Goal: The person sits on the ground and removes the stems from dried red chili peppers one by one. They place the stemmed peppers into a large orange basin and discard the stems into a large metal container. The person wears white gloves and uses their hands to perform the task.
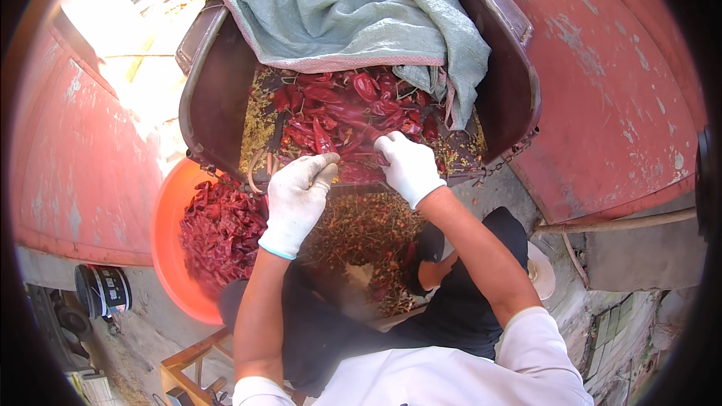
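Dried red chili peppers lie heaped on the floor of a dark, high-sided cart tub in front of me. My left hand, in a white knit glove, is at the tub's near edge. Its thumb and forefinger pinch together at the base of one upright chili. To the right, my right hand, gloved too, has its fingers curled around a dark red chili piece, mostly hidden by the glove. Yellow seeds are scattered along both sides of the heap.
A grey-green woven sack drapes over the tub's far part. An orange basin full of red chilies stands at lower left. Stems and scraps lie below the tub, between my legs. Red metal panels flank both sides; a wooden stool frame is at lower left.
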